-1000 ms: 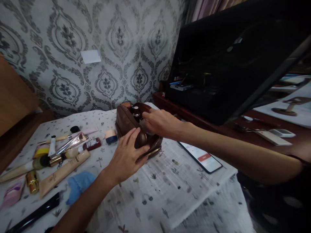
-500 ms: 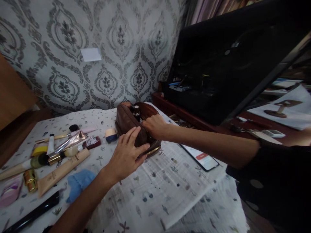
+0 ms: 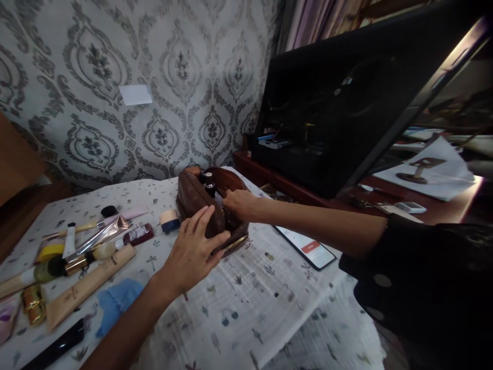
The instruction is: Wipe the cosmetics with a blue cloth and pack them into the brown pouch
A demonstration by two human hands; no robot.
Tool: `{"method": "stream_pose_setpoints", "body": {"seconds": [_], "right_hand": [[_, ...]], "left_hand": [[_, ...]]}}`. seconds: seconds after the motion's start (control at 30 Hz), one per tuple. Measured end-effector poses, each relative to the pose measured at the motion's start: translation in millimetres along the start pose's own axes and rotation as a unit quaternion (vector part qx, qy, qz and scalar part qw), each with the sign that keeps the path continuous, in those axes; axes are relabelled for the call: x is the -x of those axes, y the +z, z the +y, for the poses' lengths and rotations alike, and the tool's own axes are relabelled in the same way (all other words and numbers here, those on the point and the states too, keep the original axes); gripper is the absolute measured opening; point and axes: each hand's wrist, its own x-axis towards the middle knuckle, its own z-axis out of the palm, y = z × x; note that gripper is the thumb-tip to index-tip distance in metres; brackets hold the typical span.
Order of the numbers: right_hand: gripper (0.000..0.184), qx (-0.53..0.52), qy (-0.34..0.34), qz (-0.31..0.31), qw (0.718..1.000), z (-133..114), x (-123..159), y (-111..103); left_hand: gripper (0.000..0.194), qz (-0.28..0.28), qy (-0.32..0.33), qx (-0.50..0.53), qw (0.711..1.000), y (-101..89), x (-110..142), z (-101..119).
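A brown leather toiletry bag (image 3: 198, 198) stands unzipped on the cloth, with a dark bottle with a silver-ringed top (image 3: 209, 182) upright inside it. Against the bag's left outer side lies my left hand (image 3: 194, 246), its fingers stretched and spread and its thumb toward the near end. My right hand (image 3: 241, 204) reaches over the right rim into the bag. Its fingers curl downward, and the bag's wall hides the fingertips and whatever they hold. Something glittery (image 3: 219, 199) shows inside beside the right hand. A small jar (image 3: 169, 221) with a dark blue base stands just left of the bag.
Cosmetics lie at left: a beige tube (image 3: 90, 285), a metallic tube (image 3: 98, 236), a dark red bottle (image 3: 138, 234) and several others. A blue cloth (image 3: 119, 303) is nearer me. A phone (image 3: 304, 246) lies under my right forearm. A large black screen (image 3: 327, 118) stands behind.
The whole view has shifted slightly, so things appear a little farther left. My left hand stays against the bag and my right hand stays inside it, with hardly any movement.
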Motion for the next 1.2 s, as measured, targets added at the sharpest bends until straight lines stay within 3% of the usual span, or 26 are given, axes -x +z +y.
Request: {"method": "stream_pose_setpoints", "body": {"seconds": [0.47, 1.2], "right_hand": [[0.026, 0.030, -0.003, -0.018, 0.999, -8.3, 12.4, -2.1], [0.025, -0.018, 0.011, 0.000, 1.000, -10.0, -11.6, 20.6]], "left_hand": [[0.031, -0.005, -0.002, 0.003, 1.000, -0.8, 0.7, 0.2], [0.031, -0.012, 0.011, 0.012, 1.000, -1.9, 0.3, 0.1]]}}
